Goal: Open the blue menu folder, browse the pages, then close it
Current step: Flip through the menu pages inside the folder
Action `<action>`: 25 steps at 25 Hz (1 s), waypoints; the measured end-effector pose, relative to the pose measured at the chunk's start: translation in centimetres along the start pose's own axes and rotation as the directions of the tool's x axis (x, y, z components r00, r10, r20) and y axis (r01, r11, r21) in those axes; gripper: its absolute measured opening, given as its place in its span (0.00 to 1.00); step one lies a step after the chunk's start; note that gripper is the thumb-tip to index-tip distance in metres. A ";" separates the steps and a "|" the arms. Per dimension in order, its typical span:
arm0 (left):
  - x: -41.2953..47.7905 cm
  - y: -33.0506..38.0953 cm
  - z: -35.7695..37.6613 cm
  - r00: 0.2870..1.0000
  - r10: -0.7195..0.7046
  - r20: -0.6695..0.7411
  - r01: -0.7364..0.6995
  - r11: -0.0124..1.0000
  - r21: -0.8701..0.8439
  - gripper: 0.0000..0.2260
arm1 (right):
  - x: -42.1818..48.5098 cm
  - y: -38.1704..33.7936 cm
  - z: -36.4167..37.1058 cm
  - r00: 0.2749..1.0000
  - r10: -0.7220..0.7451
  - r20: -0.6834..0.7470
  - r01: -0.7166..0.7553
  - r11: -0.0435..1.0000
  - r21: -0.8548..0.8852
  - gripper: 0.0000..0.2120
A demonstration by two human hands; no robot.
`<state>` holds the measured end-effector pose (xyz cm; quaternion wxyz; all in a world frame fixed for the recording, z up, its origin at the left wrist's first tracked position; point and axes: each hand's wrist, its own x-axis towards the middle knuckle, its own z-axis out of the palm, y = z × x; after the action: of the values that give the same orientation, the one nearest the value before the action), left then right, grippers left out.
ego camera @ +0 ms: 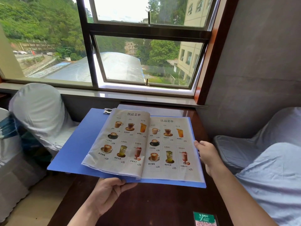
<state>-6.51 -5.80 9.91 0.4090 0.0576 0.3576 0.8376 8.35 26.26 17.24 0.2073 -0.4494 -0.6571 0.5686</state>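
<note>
The blue menu folder (76, 144) lies open, held above the dark wooden table (154, 206). Its paper drink pages (143, 144) are spread, with several turned pages resting on the left side. My left hand (110, 191) grips the folder's near edge from below, around the spine. My right hand (209, 154) holds the folder's right edge, fingers behind the right page. A black binder clip (107, 111) sits at the folder's far top edge.
Chairs in pale covers stand on the left (39, 115) and right (260, 144). A window and grey sill (130, 95) are straight ahead. A green and pink card (205, 218) lies on the table's near right corner. A grey wall rises at right.
</note>
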 end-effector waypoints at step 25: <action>-0.8 0.5 -0.7 1.000 0.025 0.000 -0.025 0.998 0.052 0.30 | -0.7 0.6 2.4 0.979 0.026 0.200 -0.101 0.922 0.375 0.14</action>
<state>-6.56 -6.99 9.94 0.3967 0.0725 0.3784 0.8332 7.09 24.31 16.18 0.2084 -0.3644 -0.5354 0.7329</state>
